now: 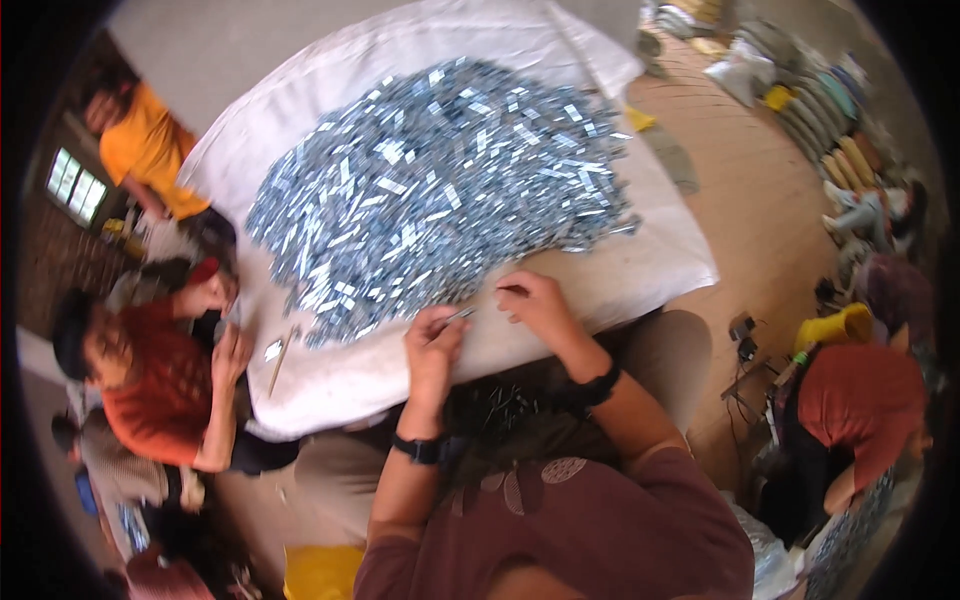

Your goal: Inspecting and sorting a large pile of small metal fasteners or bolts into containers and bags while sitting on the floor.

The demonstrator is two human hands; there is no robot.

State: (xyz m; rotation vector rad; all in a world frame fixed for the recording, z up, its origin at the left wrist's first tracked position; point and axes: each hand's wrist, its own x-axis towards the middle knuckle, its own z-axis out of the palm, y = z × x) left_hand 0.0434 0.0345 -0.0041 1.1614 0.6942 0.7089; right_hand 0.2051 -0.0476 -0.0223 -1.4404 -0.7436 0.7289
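A wide heap of small flat, shiny blue-grey rectangular pieces (pixel 430 170) covers much of a table draped in white cloth (pixel 660 250). At the heap's near edge, my left hand (pixel 432 345) is closed with a small shiny strip (pixel 462 314) sticking out between thumb and fingers. My right hand (pixel 540 303) hovers just beside it over the cloth, its fingers pinched round a small dark thing (pixel 516 290) whose kind I cannot make out. The two hands are a short way apart. More small bright pieces (pixel 510 400) lie on dark material in my lap.
At the left, a person in a red-orange shirt (pixel 150 390) works at the same table, near a thin stick (pixel 280 362). Behind stands a person in orange (pixel 150 140). To the right are a bent person in red (pixel 860 410), a yellow container (pixel 838 327), cables (pixel 735 395) and stacked sacks (pixel 810 115).
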